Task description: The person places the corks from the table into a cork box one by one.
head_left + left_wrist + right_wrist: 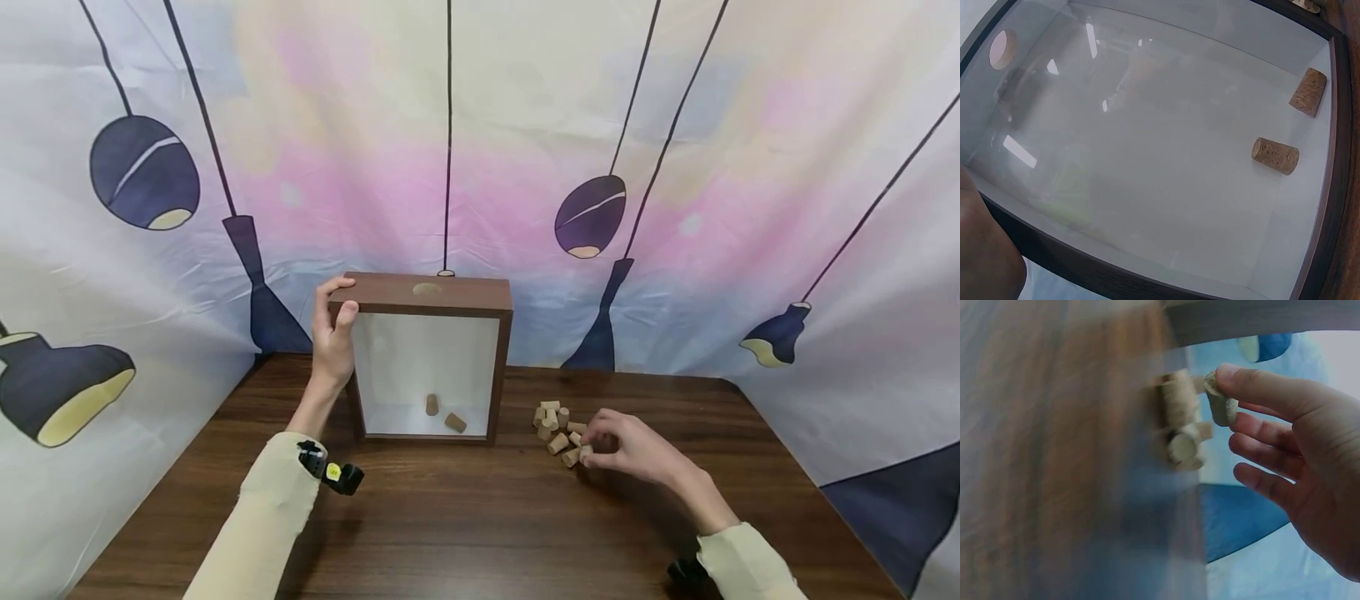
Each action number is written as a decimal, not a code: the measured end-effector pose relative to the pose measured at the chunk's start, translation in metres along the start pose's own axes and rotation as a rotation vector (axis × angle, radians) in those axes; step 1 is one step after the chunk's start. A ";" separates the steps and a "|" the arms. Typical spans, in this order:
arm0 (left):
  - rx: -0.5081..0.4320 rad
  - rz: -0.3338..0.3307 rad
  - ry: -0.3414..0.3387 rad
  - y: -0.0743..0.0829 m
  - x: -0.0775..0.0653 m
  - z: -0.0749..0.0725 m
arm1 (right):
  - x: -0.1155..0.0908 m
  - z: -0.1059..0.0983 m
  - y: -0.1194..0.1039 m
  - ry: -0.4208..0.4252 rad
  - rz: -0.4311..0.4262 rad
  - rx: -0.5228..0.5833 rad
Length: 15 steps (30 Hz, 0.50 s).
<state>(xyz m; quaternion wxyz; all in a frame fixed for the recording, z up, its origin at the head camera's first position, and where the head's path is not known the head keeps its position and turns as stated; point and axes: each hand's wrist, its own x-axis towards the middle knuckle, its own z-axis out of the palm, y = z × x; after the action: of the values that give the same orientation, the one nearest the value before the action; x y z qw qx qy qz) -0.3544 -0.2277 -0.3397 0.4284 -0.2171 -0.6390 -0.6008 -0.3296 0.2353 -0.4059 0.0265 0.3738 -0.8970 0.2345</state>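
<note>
At its upper left corner, a brown wooden shadow box (pixel 495 375) with a clear front is gripped by my left hand (pixel 333 342), thumb at the front. It stands upright on the table. Inside, near the bottom, one cork (pixel 1308 92) and another cork (pixel 1275 155) rest apart from each other. My right hand (pixel 637 450) pinches a single cork (pixel 1221 403) between thumb and fingertips, beside a small pile of corks (pixel 551 417) right of the box. In the right wrist view the pile is blurred.
A round hole (pixel 1002 49) opens through the box's top side. Behind the dark wood table (pixel 480 517) hangs a cloth backdrop (pixel 375 150) printed with lamps. A small black device (pixel 330 471) is strapped at the left wrist.
</note>
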 end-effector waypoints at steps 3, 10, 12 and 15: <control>0.009 -0.011 -0.003 0.001 -0.002 0.000 | 0.005 -0.007 -0.010 0.066 -0.046 0.005; 0.034 -0.025 -0.014 0.025 -0.007 0.006 | 0.024 -0.036 -0.034 0.173 -0.126 -0.041; 0.035 -0.024 -0.022 0.033 -0.005 0.007 | 0.032 -0.050 -0.041 0.202 -0.147 -0.051; 0.047 -0.021 -0.016 0.034 -0.002 0.006 | 0.048 -0.071 -0.052 0.242 -0.203 -0.073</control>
<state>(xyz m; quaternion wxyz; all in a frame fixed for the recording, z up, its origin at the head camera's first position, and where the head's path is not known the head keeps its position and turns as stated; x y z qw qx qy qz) -0.3281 -0.2151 -0.3208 0.4218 -0.2050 -0.6585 -0.5885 -0.3378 0.2037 -0.3110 0.1715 0.4304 -0.8528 0.2411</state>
